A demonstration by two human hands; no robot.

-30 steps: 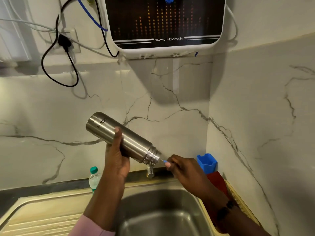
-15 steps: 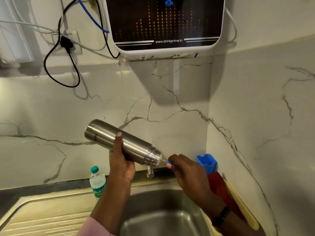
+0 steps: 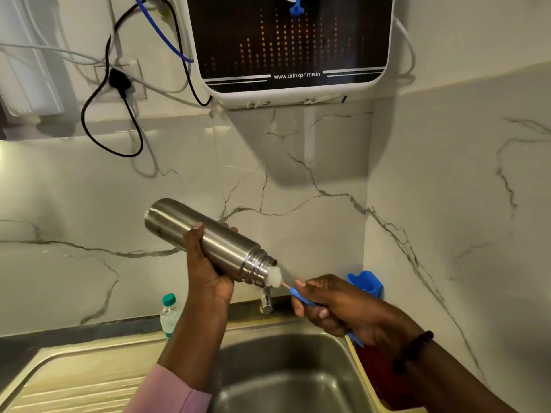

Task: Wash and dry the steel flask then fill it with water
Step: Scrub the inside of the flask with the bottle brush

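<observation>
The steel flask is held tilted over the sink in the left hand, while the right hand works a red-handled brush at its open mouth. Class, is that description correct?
Not quite: the brush handle is blue, not red. In the head view the left hand holds the steel flask tilted above the sink, and the right hand holds the blue-handled brush with its white head at the flask's open mouth.

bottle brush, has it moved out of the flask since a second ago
Yes. The bottle brush has pulled back toward the blue holder; its white head now shows at the flask mouth.
</observation>
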